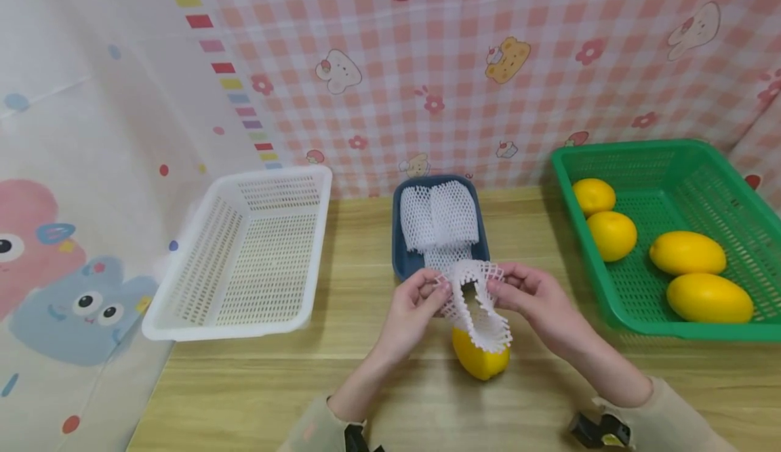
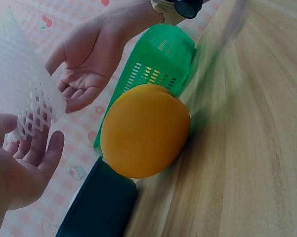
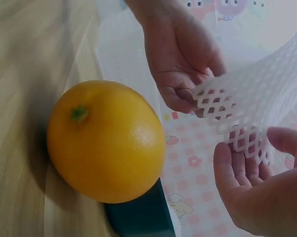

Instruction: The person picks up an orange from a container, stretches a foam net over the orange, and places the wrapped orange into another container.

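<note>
Two edges of a white net (image 1: pixel 490 335) are being pinched in the head view, the left by the left hand (image 1: pixel 410 311), the right by the right hand (image 1: pixel 542 306). Just beneath, a yellow fruit (image 1: pixel 481 362) is sitting on the table (image 1: pixel 238 391). Spare nets (image 1: pixel 454 213) are lying in a blue tray (image 1: pixel 412 263) beyond, between a white basket (image 1: pixel 274 262) at left and a green basket (image 1: pixel 689 331) holding four fruits (image 1: pixel 687 253) at right. In the left wrist view, the net is spanning both hands. In the right wrist view, the fruit is showing its green stem end (image 3: pixel 79 113).
</note>
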`<state>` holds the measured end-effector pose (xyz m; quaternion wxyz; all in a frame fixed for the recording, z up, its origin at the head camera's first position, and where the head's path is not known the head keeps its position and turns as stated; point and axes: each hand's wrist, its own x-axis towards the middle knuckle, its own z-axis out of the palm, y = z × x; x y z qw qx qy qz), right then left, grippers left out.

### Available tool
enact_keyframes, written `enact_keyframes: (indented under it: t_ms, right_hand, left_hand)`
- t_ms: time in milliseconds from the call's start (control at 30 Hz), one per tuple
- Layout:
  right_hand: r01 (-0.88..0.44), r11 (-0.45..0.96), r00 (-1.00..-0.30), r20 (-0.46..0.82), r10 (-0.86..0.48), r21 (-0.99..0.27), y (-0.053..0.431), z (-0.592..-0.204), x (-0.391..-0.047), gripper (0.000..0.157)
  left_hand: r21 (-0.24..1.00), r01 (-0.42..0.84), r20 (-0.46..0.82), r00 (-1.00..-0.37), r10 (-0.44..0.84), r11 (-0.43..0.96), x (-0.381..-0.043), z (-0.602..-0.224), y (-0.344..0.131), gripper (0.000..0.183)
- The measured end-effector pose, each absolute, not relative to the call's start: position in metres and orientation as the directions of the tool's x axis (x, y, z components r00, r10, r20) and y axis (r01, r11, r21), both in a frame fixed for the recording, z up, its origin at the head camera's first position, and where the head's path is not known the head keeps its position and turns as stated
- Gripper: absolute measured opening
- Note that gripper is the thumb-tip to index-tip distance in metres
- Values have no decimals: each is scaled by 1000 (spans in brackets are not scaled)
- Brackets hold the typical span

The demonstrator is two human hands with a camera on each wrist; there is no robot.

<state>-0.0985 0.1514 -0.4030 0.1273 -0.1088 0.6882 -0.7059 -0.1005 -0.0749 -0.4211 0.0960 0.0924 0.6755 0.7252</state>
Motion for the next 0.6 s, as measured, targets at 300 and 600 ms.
enact_keyframes:
  t_ms: [300,600]
  right_hand:
    - [50,18,-930,-53,-363,-999,159,-407,-97,39]
    - [-69,282,-937,-35,-347,-957,166,-407,-83,48]
  left_hand:
    - [999,-26,-31,-949,313,19,-97,-421,-77,22]
    - [994,-53,-83,-930,358,92,-96,-427,-78,21]
